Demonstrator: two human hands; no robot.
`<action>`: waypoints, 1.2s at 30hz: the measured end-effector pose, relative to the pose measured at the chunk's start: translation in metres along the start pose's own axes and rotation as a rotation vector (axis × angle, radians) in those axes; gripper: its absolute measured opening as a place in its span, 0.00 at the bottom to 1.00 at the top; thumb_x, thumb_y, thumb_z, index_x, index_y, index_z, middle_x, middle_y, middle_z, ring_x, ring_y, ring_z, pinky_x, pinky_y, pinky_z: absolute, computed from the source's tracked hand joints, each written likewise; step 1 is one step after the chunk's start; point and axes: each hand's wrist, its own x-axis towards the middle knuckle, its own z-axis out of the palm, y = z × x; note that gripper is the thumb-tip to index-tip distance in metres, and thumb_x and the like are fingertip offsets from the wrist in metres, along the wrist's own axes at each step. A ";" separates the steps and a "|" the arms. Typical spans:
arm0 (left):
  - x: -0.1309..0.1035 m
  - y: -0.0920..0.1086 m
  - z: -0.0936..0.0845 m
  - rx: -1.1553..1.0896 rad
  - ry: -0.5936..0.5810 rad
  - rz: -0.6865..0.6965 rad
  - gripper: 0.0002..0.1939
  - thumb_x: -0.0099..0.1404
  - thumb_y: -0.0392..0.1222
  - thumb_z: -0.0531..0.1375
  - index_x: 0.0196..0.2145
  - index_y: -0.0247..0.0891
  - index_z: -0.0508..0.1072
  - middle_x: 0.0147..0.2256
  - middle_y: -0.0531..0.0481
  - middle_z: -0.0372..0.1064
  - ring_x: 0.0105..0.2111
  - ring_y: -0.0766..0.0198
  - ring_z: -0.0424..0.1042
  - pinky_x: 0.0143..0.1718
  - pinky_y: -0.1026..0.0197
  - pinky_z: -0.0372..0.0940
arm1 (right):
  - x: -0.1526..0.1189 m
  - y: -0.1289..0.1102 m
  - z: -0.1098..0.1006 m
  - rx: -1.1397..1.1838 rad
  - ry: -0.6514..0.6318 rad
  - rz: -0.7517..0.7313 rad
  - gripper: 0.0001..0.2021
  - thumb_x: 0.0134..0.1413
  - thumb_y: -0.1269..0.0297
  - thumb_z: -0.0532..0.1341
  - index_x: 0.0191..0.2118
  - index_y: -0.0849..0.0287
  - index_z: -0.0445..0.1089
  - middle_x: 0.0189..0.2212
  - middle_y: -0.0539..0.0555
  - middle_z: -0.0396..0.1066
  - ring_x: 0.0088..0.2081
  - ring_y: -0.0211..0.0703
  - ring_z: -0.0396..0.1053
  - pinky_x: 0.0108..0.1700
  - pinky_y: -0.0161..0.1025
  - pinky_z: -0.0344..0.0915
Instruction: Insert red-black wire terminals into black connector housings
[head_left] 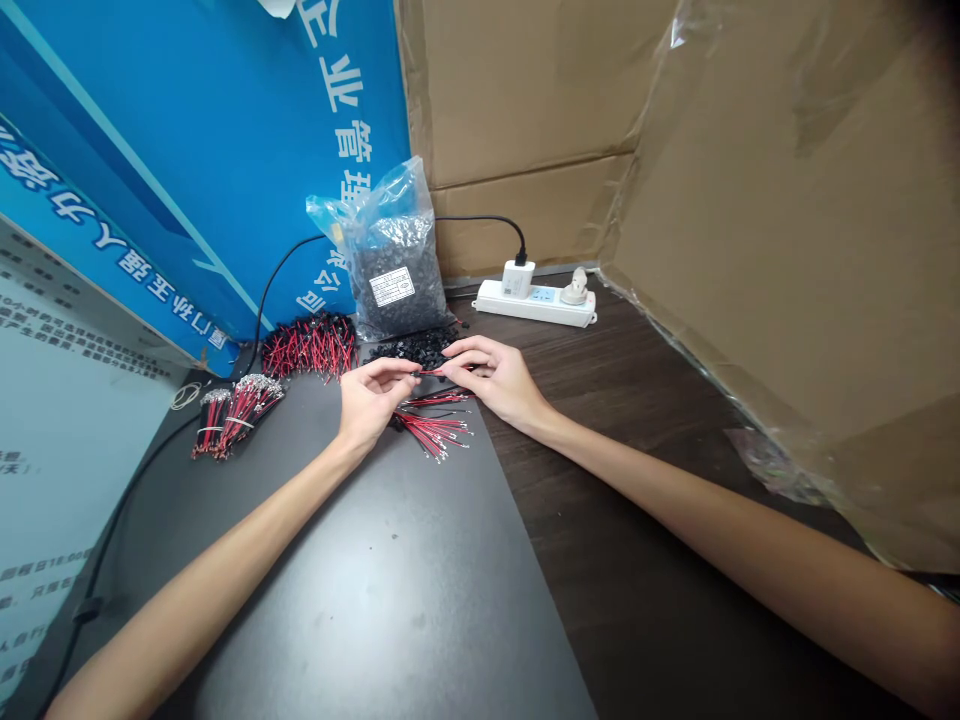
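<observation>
Between my two hands a short red and black wire (430, 373) is stretched. My left hand (373, 397) pinches its left end, where a small dark part may sit, mostly hidden by the fingers. With thumb and fingertips my right hand (495, 378) grips the other end. Just below lie loose red and black wires (436, 430) with bright metal tips, fanned out on the grey mat (360, 560). Behind my fingers is a heap of small black plastic parts (420, 347). A larger pile of red and black wires (311, 345) lies to the left of it.
A clear plastic bag (397, 275) full of black parts stands at the back. Tied wire bundles (238, 415) lie at left, near a black cable (135, 490). A white power strip (536, 302) with a plugged charger sits behind, against cardboard (540, 120). Blue board (187, 130) stands left.
</observation>
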 end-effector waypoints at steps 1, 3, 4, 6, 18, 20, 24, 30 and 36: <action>0.000 0.000 0.000 0.010 -0.004 0.005 0.09 0.46 0.38 0.71 0.29 0.36 0.82 0.32 0.46 0.80 0.32 0.61 0.78 0.40 0.58 0.73 | 0.000 0.000 0.000 0.003 -0.001 0.003 0.13 0.50 0.57 0.70 0.40 0.58 0.74 0.33 0.54 0.79 0.37 0.46 0.78 0.39 0.42 0.71; 0.000 -0.001 0.000 0.027 -0.019 0.013 0.10 0.46 0.38 0.71 0.29 0.35 0.82 0.33 0.45 0.80 0.32 0.61 0.78 0.40 0.58 0.73 | 0.000 0.000 0.000 0.005 -0.003 0.011 0.14 0.49 0.57 0.70 0.40 0.58 0.74 0.32 0.54 0.79 0.36 0.46 0.77 0.38 0.42 0.71; 0.000 -0.001 0.000 0.034 -0.028 0.019 0.10 0.47 0.39 0.71 0.30 0.36 0.82 0.33 0.45 0.80 0.32 0.61 0.78 0.39 0.58 0.73 | 0.000 0.001 0.000 0.006 -0.004 0.014 0.14 0.49 0.57 0.70 0.40 0.58 0.74 0.32 0.53 0.79 0.36 0.46 0.77 0.38 0.41 0.71; 0.000 -0.002 -0.001 0.046 -0.048 0.034 0.11 0.47 0.40 0.72 0.31 0.36 0.82 0.33 0.45 0.80 0.32 0.61 0.77 0.38 0.59 0.73 | 0.000 0.001 0.001 0.012 -0.005 0.018 0.15 0.48 0.57 0.71 0.40 0.58 0.73 0.31 0.53 0.78 0.36 0.46 0.77 0.36 0.40 0.70; -0.002 -0.002 0.000 0.124 -0.089 0.023 0.12 0.50 0.43 0.72 0.32 0.37 0.83 0.35 0.44 0.81 0.34 0.56 0.80 0.42 0.55 0.75 | -0.001 -0.004 0.000 -0.066 0.004 -0.053 0.14 0.49 0.59 0.70 0.41 0.58 0.73 0.30 0.53 0.79 0.35 0.46 0.76 0.38 0.41 0.68; -0.002 -0.002 0.001 0.135 -0.090 0.023 0.11 0.50 0.43 0.72 0.33 0.37 0.83 0.35 0.44 0.81 0.35 0.56 0.80 0.43 0.54 0.75 | -0.001 -0.004 -0.001 -0.076 0.007 -0.058 0.14 0.50 0.58 0.69 0.41 0.58 0.73 0.30 0.52 0.79 0.35 0.46 0.76 0.39 0.42 0.68; -0.004 0.000 0.001 0.180 -0.092 0.039 0.10 0.52 0.43 0.71 0.32 0.38 0.83 0.33 0.45 0.81 0.35 0.56 0.80 0.42 0.54 0.75 | -0.002 -0.003 -0.001 -0.033 -0.011 -0.046 0.15 0.49 0.58 0.70 0.42 0.58 0.73 0.30 0.52 0.79 0.35 0.46 0.77 0.41 0.44 0.71; -0.005 0.002 -0.001 0.240 -0.104 0.044 0.09 0.53 0.42 0.71 0.32 0.38 0.84 0.34 0.45 0.81 0.34 0.56 0.79 0.40 0.56 0.74 | -0.002 -0.003 -0.002 -0.007 -0.036 -0.025 0.16 0.49 0.60 0.70 0.44 0.59 0.74 0.29 0.52 0.79 0.33 0.44 0.76 0.43 0.45 0.74; -0.006 0.003 -0.002 0.248 -0.127 0.025 0.10 0.53 0.42 0.71 0.33 0.38 0.84 0.35 0.44 0.81 0.33 0.57 0.80 0.39 0.56 0.74 | -0.003 -0.005 -0.002 -0.028 -0.045 -0.042 0.16 0.49 0.61 0.69 0.45 0.59 0.74 0.30 0.52 0.78 0.34 0.44 0.76 0.44 0.45 0.74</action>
